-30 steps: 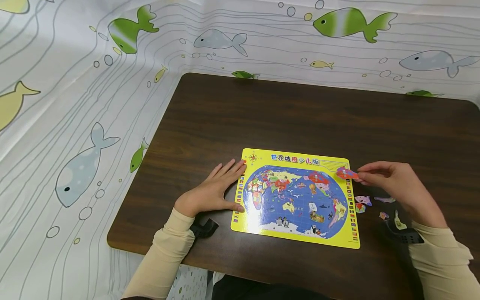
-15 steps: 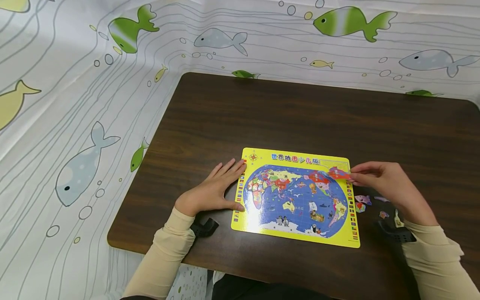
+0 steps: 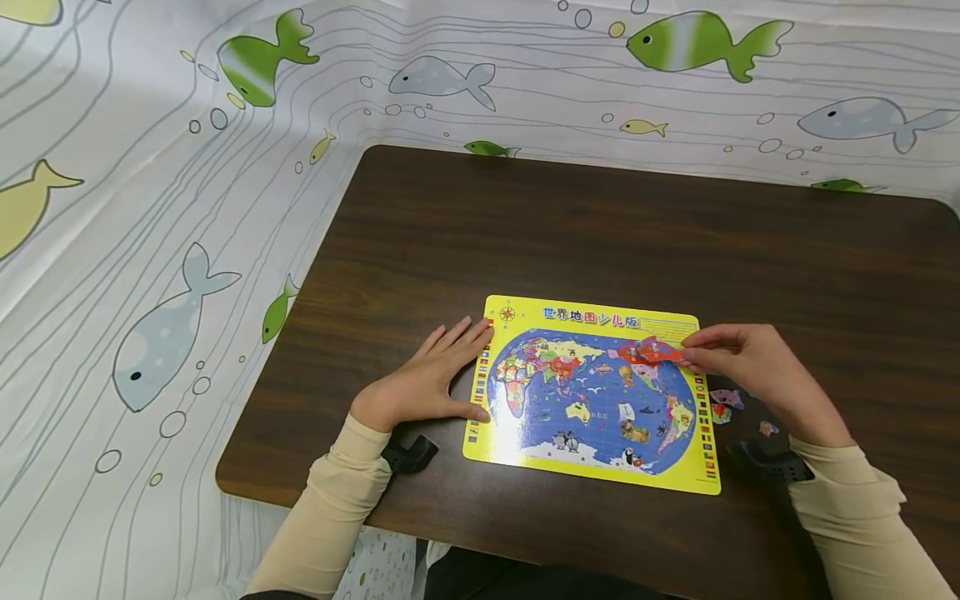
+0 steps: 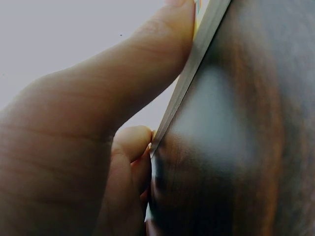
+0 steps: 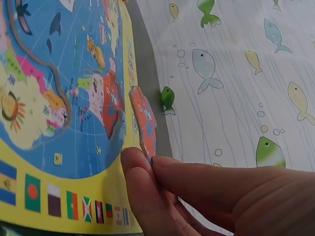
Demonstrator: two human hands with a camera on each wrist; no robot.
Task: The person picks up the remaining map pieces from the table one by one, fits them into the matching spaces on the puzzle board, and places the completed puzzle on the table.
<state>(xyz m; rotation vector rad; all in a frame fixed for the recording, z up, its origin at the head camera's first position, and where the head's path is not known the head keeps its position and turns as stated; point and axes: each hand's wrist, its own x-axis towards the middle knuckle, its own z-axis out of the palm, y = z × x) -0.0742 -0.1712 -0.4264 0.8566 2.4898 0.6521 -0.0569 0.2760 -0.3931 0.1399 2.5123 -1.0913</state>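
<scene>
The left hand (image 3: 423, 379) lies with its grip spread wide, thumb and fingertips touching the left edge of the yellow-bordered map board (image 3: 558, 404), which lies flat on the dark desk (image 3: 450, 233). Over the map's upper right part, a red piece (image 3: 658, 349) is held tilted by the right hand (image 3: 750, 367), its grip pinched between thumb and finger. Just beside the board's right edge lie a purplish piece (image 3: 726, 399), a red-green piece (image 3: 721, 414) and, farther right, a tiny piece (image 3: 768, 428).

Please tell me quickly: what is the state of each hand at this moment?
Left hand: open, touching the edge of the map board.
Right hand: closed, pinching a red puzzle piece.
</scene>
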